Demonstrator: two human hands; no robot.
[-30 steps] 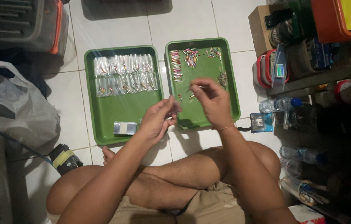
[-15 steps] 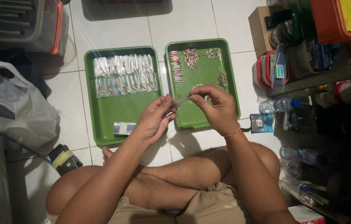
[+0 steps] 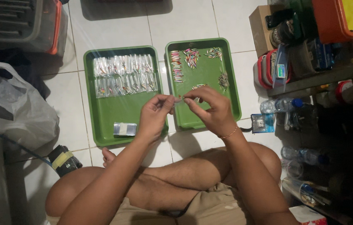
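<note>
Head view: left hand [image 3: 153,118] and right hand [image 3: 209,111] pinch one tiny item [image 3: 179,98], too small to identify.

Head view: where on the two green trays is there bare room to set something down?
Left tray: bare middle band between the packet rows and the small stack. Right tray: bare centre between the coloured piles, though the hands, left and right, hover over its near end. Crowded: the shelf clutter at right.

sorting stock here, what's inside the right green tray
The right tray holds small heaps of colourful little pieces along its far end. Both hands, left and right, cover its near part, so anything there is hidden.
</note>
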